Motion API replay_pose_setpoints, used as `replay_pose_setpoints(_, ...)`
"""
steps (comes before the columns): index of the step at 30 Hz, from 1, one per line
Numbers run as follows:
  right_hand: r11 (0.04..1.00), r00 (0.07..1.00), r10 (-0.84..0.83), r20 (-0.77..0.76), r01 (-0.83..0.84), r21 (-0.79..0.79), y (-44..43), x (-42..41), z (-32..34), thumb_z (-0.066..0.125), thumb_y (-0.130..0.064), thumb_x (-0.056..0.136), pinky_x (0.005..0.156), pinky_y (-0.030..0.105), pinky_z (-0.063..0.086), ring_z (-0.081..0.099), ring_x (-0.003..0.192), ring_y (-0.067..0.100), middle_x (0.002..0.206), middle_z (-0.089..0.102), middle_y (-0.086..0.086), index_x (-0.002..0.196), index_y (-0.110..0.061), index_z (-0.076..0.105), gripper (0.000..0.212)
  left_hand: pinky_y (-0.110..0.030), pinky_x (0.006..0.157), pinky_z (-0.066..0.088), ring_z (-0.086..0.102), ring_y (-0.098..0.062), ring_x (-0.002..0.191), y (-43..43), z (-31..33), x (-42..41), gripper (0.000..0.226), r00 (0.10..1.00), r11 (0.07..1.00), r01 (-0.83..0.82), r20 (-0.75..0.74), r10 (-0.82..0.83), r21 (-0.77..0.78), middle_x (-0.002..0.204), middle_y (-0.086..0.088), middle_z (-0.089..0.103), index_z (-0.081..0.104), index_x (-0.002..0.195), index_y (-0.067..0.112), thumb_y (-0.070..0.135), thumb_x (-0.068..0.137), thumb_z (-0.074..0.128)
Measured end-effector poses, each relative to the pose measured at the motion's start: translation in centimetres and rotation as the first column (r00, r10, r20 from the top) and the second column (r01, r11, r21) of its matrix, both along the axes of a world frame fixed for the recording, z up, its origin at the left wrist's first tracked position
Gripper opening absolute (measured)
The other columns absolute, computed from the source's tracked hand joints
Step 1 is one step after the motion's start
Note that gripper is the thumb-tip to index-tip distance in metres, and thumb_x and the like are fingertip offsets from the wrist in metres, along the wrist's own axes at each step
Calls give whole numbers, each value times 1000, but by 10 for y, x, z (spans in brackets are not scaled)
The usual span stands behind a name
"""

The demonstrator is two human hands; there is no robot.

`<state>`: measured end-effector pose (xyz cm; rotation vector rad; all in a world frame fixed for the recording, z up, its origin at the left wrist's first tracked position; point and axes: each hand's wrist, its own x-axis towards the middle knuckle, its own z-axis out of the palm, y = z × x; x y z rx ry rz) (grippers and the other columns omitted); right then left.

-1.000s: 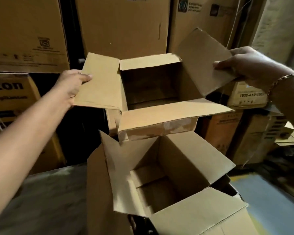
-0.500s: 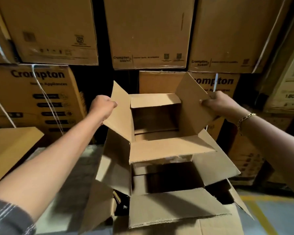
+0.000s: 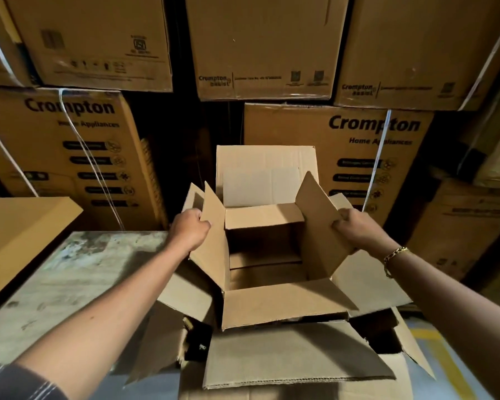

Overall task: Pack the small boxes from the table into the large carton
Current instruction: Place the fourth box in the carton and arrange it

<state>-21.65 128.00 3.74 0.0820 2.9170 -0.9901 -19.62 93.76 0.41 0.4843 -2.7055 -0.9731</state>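
Left hand [image 3: 189, 226], right hand [image 3: 355, 226] grip open small box [image 3: 286, 304] over large carton [image 3: 295, 359].

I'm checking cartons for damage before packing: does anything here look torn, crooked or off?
The large carton looks worn: its right flap has a ragged, torn-looking inner edge. The small box gripped by the left hand and right hand is open and looks empty.
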Motion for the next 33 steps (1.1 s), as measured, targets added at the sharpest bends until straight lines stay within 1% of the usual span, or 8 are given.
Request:
replay_pose_setpoints(4,995,1000,10,17,-12,99,-5,-5,-32,49,-21,100,51,37,61,70,78,30,101,65,15,119,-9,58,24,-30,55,32,54,-26,73,14,-23,0,29,998,986,-11,61,21,-164,88,-10,63,48,72,17,30,94,61)
replay_pose_setpoints(10,986,997,31,76,-43,161,-5,-13,-71,49,-17,98,41,23,48,65,69,20,100,64,12,117,-8,58,23,-38,86,53,65,-36,107,26,-52,-2,33,994,966,31,110,-3,-257,122,-15,68,63,120,9,32,96,58)
replay_pose_setpoints(14,960,994,57,95,-81,270,0,-15,-94,52,-19,95,68,27,43,61,90,27,113,67,14,117,-8,63,27,-37,85,53,65,-37,105,27,-67,-3,31,988,955,77,153,-33,-286,118,-15,69,63,116,9,31,95,58)
replay_pose_setpoints(18,920,991,96,95,-124,371,1,-18,-102,56,-19,87,69,28,44,63,95,29,108,69,12,112,-12,67,28,-40,83,54,65,-35,102,32,-72,-4,28,975,906,165,206,-90,-389,113,-13,68,58,116,11,26,92,59)
replay_pose_setpoints(22,902,995,85,59,-102,420,0,-21,-100,56,-17,83,72,38,59,65,92,27,108,67,8,129,-18,56,46,-41,89,47,55,-29,114,39,-80,1,59,961,714,274,205,-183,-645,128,-10,56,45,139,11,31,87,65)
replay_pose_setpoints(27,706,891,429,-147,-229,670,-36,-8,-82,55,-26,92,93,36,49,50,123,25,138,51,4,139,-21,48,48,-46,90,27,38,-28,127,16,-92,1,74,971,588,239,185,-152,-773,142,-5,46,43,144,24,60,81,54)
replay_pose_setpoints(30,623,829,546,119,-497,604,-78,-7,-98,53,-41,95,87,38,51,58,115,28,126,62,6,126,-21,60,37,-48,90,29,40,-27,128,17,-97,2,74,964,580,264,205,-168,-770,143,-2,49,42,146,20,58,83,48)
replay_pose_setpoints(33,518,684,461,565,-724,455,-108,-24,-143,56,-52,94,96,39,47,55,126,33,140,57,12,139,-18,52,57,-49,90,30,42,-26,127,17,-97,4,71,965,602,263,190,-183,-754,140,-2,52,45,145,18,53,83,48)
